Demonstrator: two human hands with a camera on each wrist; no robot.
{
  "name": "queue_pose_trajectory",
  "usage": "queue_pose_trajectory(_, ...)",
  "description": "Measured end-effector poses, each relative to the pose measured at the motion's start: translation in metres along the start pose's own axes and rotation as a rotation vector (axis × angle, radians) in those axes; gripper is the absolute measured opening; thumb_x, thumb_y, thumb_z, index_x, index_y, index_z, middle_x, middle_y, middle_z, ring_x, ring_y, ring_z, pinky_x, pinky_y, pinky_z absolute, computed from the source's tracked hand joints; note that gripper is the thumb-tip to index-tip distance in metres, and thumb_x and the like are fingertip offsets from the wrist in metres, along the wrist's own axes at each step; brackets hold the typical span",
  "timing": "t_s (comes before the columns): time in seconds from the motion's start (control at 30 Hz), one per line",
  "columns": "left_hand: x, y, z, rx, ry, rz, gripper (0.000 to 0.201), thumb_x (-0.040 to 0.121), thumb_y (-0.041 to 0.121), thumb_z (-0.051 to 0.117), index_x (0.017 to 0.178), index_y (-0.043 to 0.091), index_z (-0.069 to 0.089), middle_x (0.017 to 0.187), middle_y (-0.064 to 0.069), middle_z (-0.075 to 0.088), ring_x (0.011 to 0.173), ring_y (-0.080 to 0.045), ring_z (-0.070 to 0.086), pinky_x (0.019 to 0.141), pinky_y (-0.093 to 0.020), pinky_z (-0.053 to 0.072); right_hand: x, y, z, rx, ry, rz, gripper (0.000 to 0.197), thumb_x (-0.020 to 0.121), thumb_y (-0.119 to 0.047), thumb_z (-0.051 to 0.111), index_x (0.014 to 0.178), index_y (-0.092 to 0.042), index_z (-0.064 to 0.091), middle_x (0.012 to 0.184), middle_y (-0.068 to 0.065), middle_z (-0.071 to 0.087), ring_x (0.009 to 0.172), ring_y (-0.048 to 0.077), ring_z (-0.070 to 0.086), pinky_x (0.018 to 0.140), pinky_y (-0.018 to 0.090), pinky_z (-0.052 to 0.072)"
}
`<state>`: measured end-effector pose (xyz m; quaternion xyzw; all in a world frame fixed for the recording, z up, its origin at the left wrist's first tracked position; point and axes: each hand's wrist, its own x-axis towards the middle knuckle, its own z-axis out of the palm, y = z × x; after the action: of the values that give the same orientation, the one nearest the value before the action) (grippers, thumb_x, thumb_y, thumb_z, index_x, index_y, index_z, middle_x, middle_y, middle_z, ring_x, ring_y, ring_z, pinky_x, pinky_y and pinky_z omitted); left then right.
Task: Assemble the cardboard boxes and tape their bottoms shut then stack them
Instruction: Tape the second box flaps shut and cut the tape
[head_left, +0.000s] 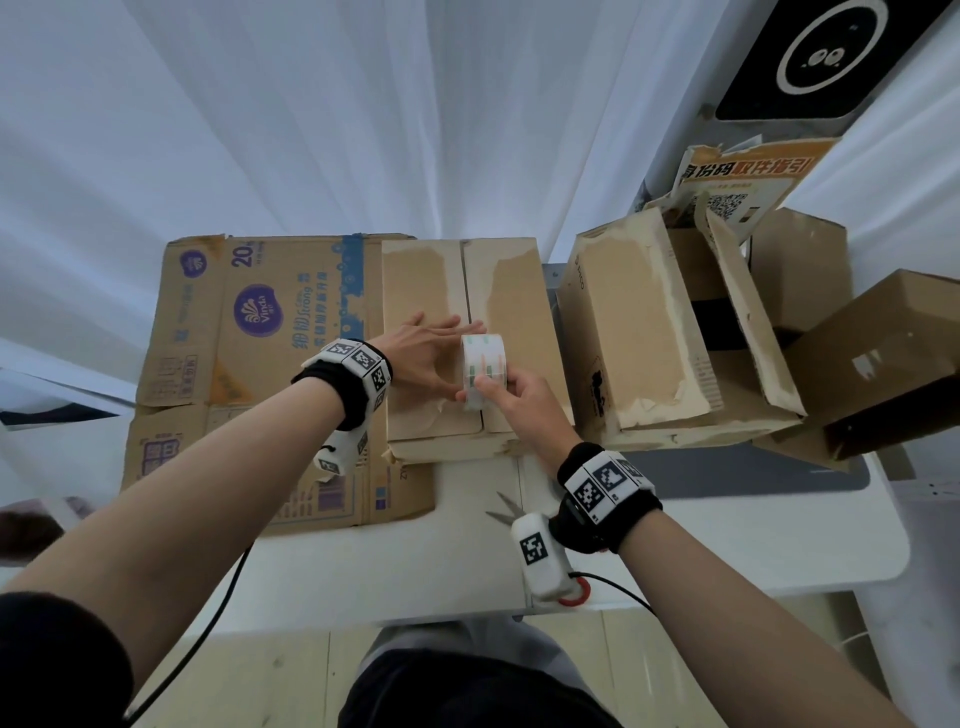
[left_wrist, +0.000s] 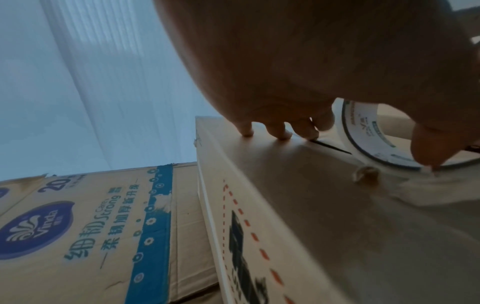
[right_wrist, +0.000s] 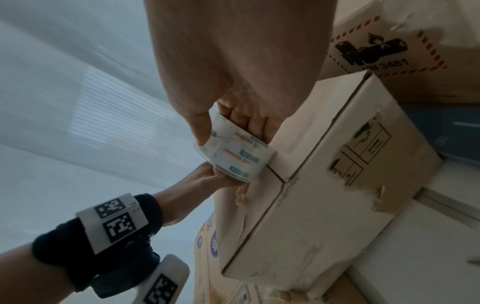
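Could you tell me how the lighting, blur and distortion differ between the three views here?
Head view: bright, even light, sharp on the tape roll, with wide-angle bending at the edges. Left wrist view: dim and bluish, the left hand a blurred mass up close. Right wrist view: dim too, the curtain streaked with blur, the box stretched.

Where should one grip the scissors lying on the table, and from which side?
By the handles, though the right wrist hides them; only the blades of the scissors show, pointing up-left. Come from the near right, so the tips face away.
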<state>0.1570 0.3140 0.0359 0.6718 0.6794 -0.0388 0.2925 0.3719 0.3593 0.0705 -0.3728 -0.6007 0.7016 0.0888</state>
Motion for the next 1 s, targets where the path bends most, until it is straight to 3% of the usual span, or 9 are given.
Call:
queue_pose_trajectory(0.1, 0.001, 0.001, -0.002, 0.02, -0.038, -0.001, 0.114, 0.067, 0.086, 0.045, 0.157, 0.034, 0.001, 0.165, 0.015, -0.002, 0.153, -0.012, -0.001, 0.12, -0.053, -0.005, -0.001, -0.004, 0.001, 0.016, -0.005, 0.004, 0.03, 0.102, -0.02, 0.054, 0.121, 0.001, 0.064, 0.105, 0.012, 0.076, 0.092, 0.004, 0.069, 0.072, 0.005, 0.047)
queue_pose_trajectory(0.17, 0.002, 0.001, -0.002, 0.016, -0.043, -0.015, 0.112, 0.069, 0.084, 0.05, 0.157, 0.034, 0.001, 0.165, 0.015, -0.001, 0.152, -0.011, -0.001, 0.12, -0.053, -0.005, -0.001, -0.007, 0.0, 0.029, -0.01, 0.011, 0.03, 0.102, -0.021, 0.054, 0.121, 0.001, 0.065, 0.104, 0.013, 0.076, 0.096, 0.01, 0.071, 0.075, 0.009, 0.05)
queue_pose_trajectory(0.33, 0.002, 0.004, -0.001, 0.053, -0.05, -0.026, 0.097, 0.086, 0.059, 0.063, 0.158, 0.034, 0.003, 0.164, 0.018, -0.005, 0.152, -0.012, -0.002, 0.119, -0.053, -0.005, -0.01, -0.006, -0.003, 0.065, -0.045, 0.062, 0.029, 0.101, -0.022, 0.057, 0.119, -0.001, 0.066, 0.104, 0.015, 0.076, 0.097, 0.021, 0.073, 0.079, 0.024, 0.057)
queue_pose_trajectory(0.53, -0.003, 0.003, 0.007, 0.083, -0.006, -0.003, 0.087, 0.094, 0.056, 0.051, 0.157, 0.036, -0.005, 0.163, 0.019, -0.011, 0.152, -0.01, -0.008, 0.12, -0.055, -0.009, -0.021, -0.008, -0.011, 0.172, -0.056, 0.136, 0.028, 0.1, -0.024, 0.059, 0.119, -0.005, 0.066, 0.096, 0.012, 0.077, 0.086, 0.019, 0.075, 0.061, 0.022, 0.055)
queue_pose_trajectory(0.67, -0.005, 0.001, 0.013, 0.108, 0.037, 0.02, 0.084, 0.093, 0.07, 0.034, 0.157, 0.036, -0.008, 0.163, 0.018, -0.013, 0.151, -0.01, -0.012, 0.121, -0.055, -0.009, -0.02, -0.01, -0.007, 0.132, -0.112, 0.117, 0.031, 0.1, -0.025, 0.058, 0.124, -0.006, 0.064, 0.1, 0.01, 0.077, 0.092, 0.015, 0.074, 0.073, 0.022, 0.055)
queue_pose_trajectory(0.73, -0.007, 0.001, 0.012, 0.108, 0.063, 0.055, 0.093, 0.083, 0.086, 0.012, 0.158, 0.034, -0.005, 0.164, 0.016, -0.012, 0.151, -0.011, -0.012, 0.12, -0.049, -0.012, -0.02, -0.011, -0.005, 0.127, -0.144, 0.104, 0.032, 0.1, -0.025, 0.058, 0.126, -0.007, 0.063, 0.102, 0.008, 0.077, 0.098, 0.016, 0.073, 0.085, 0.028, 0.056)
queue_pose_trajectory(0.8, -0.011, 0.003, 0.011, 0.126, 0.111, 0.094, 0.097, 0.08, 0.086, 0.002, 0.159, 0.03, 0.002, 0.165, 0.012, -0.01, 0.151, -0.01, -0.013, 0.121, -0.043, -0.013, -0.019, -0.011, -0.004, 0.109, -0.155, 0.092, 0.032, 0.1, -0.023, 0.058, 0.128, -0.008, 0.062, 0.104, 0.007, 0.077, 0.102, 0.019, 0.072, 0.093, 0.035, 0.055)
queue_pose_trajectory(0.93, -0.013, 0.007, 0.017, 0.054, 0.199, 0.191, 0.084, 0.092, 0.071, 0.023, 0.158, 0.019, 0.02, 0.166, 0.002, 0.007, 0.153, -0.012, 0.004, 0.125, -0.043, 0.009, -0.015, -0.009, -0.007, 0.063, -0.133, 0.084, 0.033, 0.099, -0.022, 0.058, 0.13, -0.009, 0.061, 0.105, 0.007, 0.076, 0.105, 0.022, 0.071, 0.094, 0.039, 0.056)
queue_pose_trajectory(1.0, -0.015, 0.006, 0.022, 0.028, 0.204, 0.203, 0.09, 0.09, 0.077, 0.024, 0.158, 0.018, 0.019, 0.166, 0.0, 0.009, 0.153, -0.012, 0.006, 0.125, -0.041, 0.012, -0.013, -0.007, -0.008, 0.048, -0.122, 0.093, 0.036, 0.099, -0.025, 0.058, 0.131, -0.01, 0.059, 0.104, 0.008, 0.076, 0.107, 0.024, 0.07, 0.093, 0.04, 0.056)
